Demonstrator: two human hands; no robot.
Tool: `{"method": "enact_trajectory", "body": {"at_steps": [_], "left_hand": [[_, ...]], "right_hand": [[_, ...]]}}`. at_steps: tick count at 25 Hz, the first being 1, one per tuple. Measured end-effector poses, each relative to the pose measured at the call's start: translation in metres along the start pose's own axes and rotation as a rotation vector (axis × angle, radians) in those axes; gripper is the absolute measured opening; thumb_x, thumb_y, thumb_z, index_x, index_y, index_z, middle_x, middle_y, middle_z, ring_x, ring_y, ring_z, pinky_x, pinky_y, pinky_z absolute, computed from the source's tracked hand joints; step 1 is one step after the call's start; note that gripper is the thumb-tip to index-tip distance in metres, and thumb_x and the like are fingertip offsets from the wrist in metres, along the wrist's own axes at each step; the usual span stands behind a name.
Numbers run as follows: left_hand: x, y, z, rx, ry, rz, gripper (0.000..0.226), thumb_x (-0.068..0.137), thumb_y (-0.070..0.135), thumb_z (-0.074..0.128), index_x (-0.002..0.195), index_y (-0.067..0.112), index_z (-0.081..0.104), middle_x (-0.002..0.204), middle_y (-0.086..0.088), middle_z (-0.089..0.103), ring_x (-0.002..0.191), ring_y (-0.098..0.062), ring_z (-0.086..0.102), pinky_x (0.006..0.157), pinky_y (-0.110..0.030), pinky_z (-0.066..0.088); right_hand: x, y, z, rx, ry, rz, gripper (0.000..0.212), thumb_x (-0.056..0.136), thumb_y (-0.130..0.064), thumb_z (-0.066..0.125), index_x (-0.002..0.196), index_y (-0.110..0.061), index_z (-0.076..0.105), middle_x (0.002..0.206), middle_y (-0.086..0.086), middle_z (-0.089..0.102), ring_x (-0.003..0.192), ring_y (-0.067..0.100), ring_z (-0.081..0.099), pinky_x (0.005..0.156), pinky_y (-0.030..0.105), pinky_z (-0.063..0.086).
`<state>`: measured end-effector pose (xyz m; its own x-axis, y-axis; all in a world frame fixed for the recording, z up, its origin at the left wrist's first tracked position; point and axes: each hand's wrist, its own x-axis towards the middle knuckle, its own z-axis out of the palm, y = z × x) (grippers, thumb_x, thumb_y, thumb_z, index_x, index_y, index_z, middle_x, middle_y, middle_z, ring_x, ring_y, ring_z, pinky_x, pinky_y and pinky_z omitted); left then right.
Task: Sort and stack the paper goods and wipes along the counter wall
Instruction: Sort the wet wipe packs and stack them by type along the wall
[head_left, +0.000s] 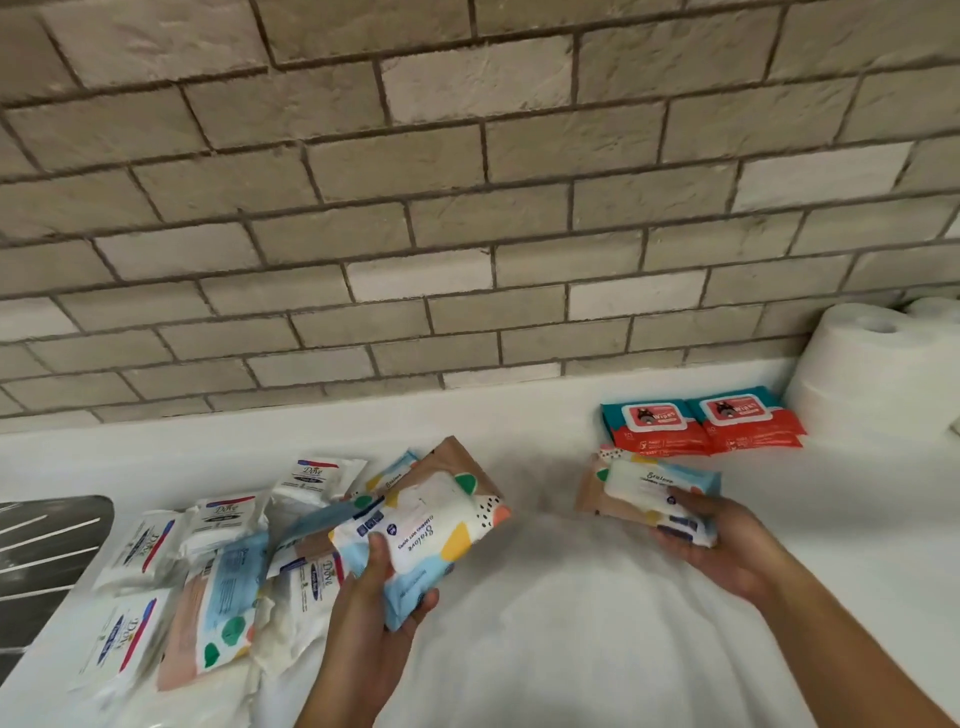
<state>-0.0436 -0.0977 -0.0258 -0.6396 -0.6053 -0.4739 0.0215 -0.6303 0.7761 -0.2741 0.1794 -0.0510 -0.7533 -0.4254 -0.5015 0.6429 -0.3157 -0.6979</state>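
Observation:
My left hand (371, 613) grips a colourful patterned wipes pack (426, 525) above the white counter, thumb on top. My right hand (727, 540) holds the near end of a second patterned wipes pack (644, 488), which lies on the counter in front of two red and teal wipes packs (701, 421) set side by side near the wall. A loose heap at the left holds several white Dove packs (140, 545) and another patterned pack (223, 608). White paper rolls (872, 374) stand at the far right against the wall.
The white counter (545, 597) runs along a beige brick wall (467, 208). A metal sink drainer (47, 540) sits at the left edge beside the heap.

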Motion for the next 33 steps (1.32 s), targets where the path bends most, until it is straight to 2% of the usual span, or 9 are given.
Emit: {"method": "enact_trajectory", "body": {"at_steps": [5,12,16,19,24,26,30,32,33], "left_hand": [[0.002,-0.015,0.043,-0.114,-0.010,0.072,0.041,0.101,0.039,0.050,0.133,0.014,0.054,0.090,-0.001,0.080,0.073,-0.023,0.078,0.049,-0.020,0.056],[0.006,-0.079,0.079,-0.232,0.103,-0.112,0.040,0.100,0.039,0.050,0.132,0.016,0.054,0.082,-0.007,0.079,0.069,-0.026,0.077,0.043,-0.022,0.055],[0.010,-0.100,0.089,-0.170,0.151,-0.071,0.036,0.103,0.042,0.048,0.124,0.013,0.053,0.070,0.001,0.077,0.061,-0.016,0.076,0.046,-0.025,0.058],[0.010,-0.101,0.102,-0.204,0.150,-0.107,0.031,0.103,0.041,0.047,0.111,0.013,0.059,0.072,-0.008,0.078,0.058,-0.026,0.075,0.038,-0.025,0.054],[0.014,-0.118,0.114,-0.219,0.119,-0.129,0.032,0.102,0.043,0.047,0.107,0.015,0.060,0.077,-0.010,0.078,0.061,-0.028,0.076,0.038,-0.026,0.055],[0.015,-0.125,0.120,-0.238,0.127,-0.149,0.033,0.102,0.043,0.046,0.108,0.014,0.061,0.079,-0.011,0.079,0.063,-0.029,0.076,0.038,-0.027,0.055],[0.015,-0.136,0.130,-0.278,0.118,-0.178,0.033,0.102,0.042,0.046,0.108,0.012,0.060,0.077,-0.012,0.078,0.062,-0.031,0.076,0.037,-0.030,0.055],[0.015,-0.140,0.133,-0.277,0.115,-0.182,0.033,0.101,0.041,0.048,0.108,0.011,0.060,0.077,-0.013,0.078,0.061,-0.033,0.076,0.037,-0.032,0.055],[0.015,-0.142,0.136,-0.270,0.102,-0.186,0.035,0.099,0.041,0.051,0.111,0.010,0.060,0.081,-0.015,0.078,0.063,-0.034,0.076,0.038,-0.033,0.056]], "right_hand": [[0.051,-0.074,-0.066,0.080,0.143,-0.036,0.022,0.095,0.005,0.055,0.111,-0.010,0.060,0.114,0.015,0.066,0.099,0.026,0.065,0.057,0.027,0.062],[0.121,-0.147,-0.120,0.035,0.317,-0.144,0.042,0.094,0.009,0.052,0.135,0.004,0.052,0.104,0.020,0.064,0.078,0.020,0.057,0.052,0.018,0.056],[0.150,-0.149,-0.130,0.158,0.332,-0.050,0.017,0.087,0.010,0.062,0.100,0.000,0.065,0.131,0.028,0.061,0.080,0.014,0.063,0.078,0.021,0.058],[0.142,-0.133,-0.127,0.189,0.420,-0.154,0.024,0.085,0.012,0.066,0.104,-0.003,0.067,0.111,0.012,0.068,0.077,0.013,0.064,0.058,0.013,0.057],[0.155,-0.128,-0.124,0.236,0.367,-0.079,0.017,0.094,0.004,0.059,0.107,-0.007,0.060,0.096,0.012,0.071,0.081,0.021,0.065,0.061,0.031,0.064],[0.175,-0.132,-0.134,0.128,0.415,-0.141,0.010,0.102,-0.013,0.055,0.108,-0.008,0.061,0.096,0.007,0.076,0.099,0.023,0.068,0.072,0.031,0.062],[0.185,-0.130,-0.140,-0.581,0.658,-0.172,0.047,0.106,-0.048,0.033,0.115,-0.013,0.063,0.116,0.008,0.071,0.108,0.027,0.067,0.087,0.033,0.054],[0.176,-0.129,-0.136,-0.408,0.692,-0.135,0.040,0.108,-0.042,0.032,0.119,-0.014,0.059,0.118,0.008,0.069,0.102,0.023,0.068,0.078,0.030,0.053],[0.176,-0.131,-0.134,-0.021,0.674,-0.102,0.029,0.107,-0.035,0.041,0.120,-0.014,0.057,0.120,0.010,0.069,0.096,0.022,0.068,0.073,0.029,0.054]]}}
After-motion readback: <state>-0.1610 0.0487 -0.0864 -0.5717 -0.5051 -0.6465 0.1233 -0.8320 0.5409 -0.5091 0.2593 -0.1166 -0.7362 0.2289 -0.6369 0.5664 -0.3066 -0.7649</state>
